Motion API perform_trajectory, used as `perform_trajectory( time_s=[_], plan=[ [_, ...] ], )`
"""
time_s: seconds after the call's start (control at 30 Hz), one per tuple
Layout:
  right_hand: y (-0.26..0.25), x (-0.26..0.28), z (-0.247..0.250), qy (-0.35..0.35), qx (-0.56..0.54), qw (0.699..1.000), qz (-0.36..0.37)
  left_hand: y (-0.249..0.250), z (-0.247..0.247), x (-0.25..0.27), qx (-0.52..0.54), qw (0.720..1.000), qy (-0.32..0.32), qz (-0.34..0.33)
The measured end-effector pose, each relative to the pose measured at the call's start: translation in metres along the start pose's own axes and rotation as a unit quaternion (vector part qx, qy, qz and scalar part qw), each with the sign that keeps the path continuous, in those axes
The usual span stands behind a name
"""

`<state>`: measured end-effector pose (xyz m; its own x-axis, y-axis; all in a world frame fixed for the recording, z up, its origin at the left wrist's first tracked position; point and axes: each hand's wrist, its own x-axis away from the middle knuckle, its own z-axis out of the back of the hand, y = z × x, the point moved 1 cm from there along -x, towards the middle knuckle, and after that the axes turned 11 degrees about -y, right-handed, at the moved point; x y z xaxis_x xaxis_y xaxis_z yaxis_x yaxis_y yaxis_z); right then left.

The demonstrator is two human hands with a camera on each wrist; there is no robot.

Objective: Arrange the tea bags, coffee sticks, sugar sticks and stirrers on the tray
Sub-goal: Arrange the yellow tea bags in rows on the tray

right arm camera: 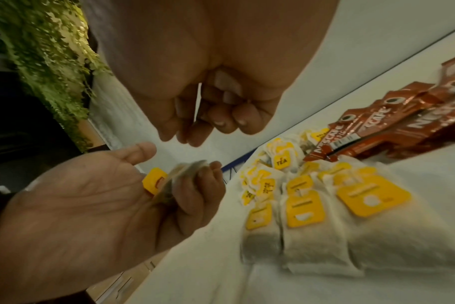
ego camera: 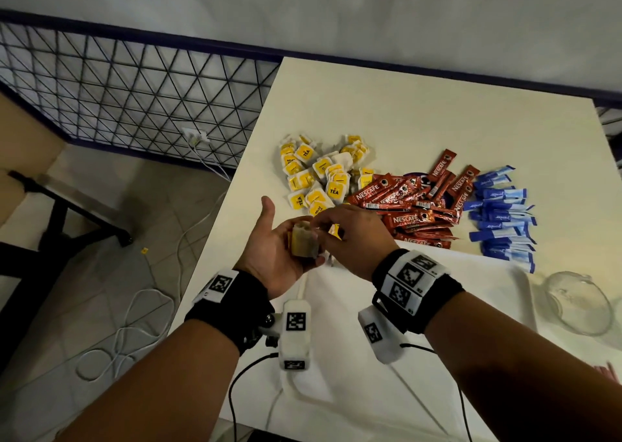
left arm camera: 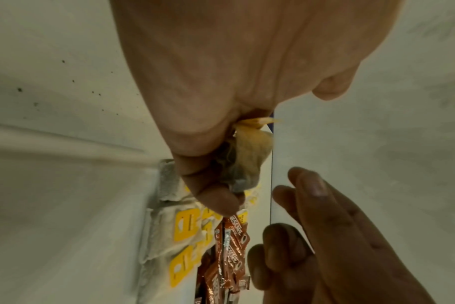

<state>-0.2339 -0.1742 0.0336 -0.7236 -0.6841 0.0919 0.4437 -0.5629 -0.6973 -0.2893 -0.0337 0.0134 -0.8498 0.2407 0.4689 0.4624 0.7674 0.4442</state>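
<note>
My left hand (ego camera: 269,249) is palm up above the table's left edge, its fingers curled round a small stack of tea bags (ego camera: 303,239) (right arm camera: 179,181). Just right of the stack hovers my right hand (ego camera: 350,236), whose fingers (right arm camera: 203,115) are curled with nothing visible between them. Behind the hands lie a loose pile of yellow-tagged tea bags (ego camera: 319,175), red coffee sticks (ego camera: 414,202) and blue sugar sticks (ego camera: 501,212). The white tray (ego camera: 478,290) sits under my right wrist. Three tea bags (right arm camera: 312,226) lie side by side on a white surface below the right hand.
A clear glass bowl (ego camera: 579,303) stands at the tray's right end, with reddish stirrers (ego camera: 609,371) at the frame's right edge. Beyond the table's left edge (ego camera: 215,236) is the floor, with white cables (ego camera: 134,323) and a dark wire fence (ego camera: 134,88).
</note>
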Motion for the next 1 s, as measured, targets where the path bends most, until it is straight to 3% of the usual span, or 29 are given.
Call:
perform_trajectory(
  time_s=[0.1,0.33,0.43,0.63,0.9,1.0],
  plan=[
    [-0.005,-0.002,0.002,-0.006,0.003,1.000,-0.003,0.001,-0.005,0.002,0.009,1.000,-0.012,-0.003],
    [-0.004,0.003,0.005,-0.050,0.012,0.997,0.065,0.005,-0.003,0.007,0.018,0.999,-0.041,0.016],
    [-0.010,0.002,0.005,-0.036,-0.026,0.999,0.023,0.003,-0.006,0.005,-0.023,0.999,-0.018,0.023],
    [-0.005,-0.001,0.005,-0.041,0.007,0.998,-0.044,0.002,-0.020,0.004,-0.035,0.999,-0.032,0.005],
    [0.000,0.003,0.007,-0.037,0.008,0.999,-0.020,0.002,-0.017,-0.002,0.015,1.000,0.005,-0.017],
    [-0.003,0.005,0.009,-0.040,-0.039,0.998,-0.015,0.000,-0.015,-0.005,0.014,0.998,0.052,-0.015]
  ],
)
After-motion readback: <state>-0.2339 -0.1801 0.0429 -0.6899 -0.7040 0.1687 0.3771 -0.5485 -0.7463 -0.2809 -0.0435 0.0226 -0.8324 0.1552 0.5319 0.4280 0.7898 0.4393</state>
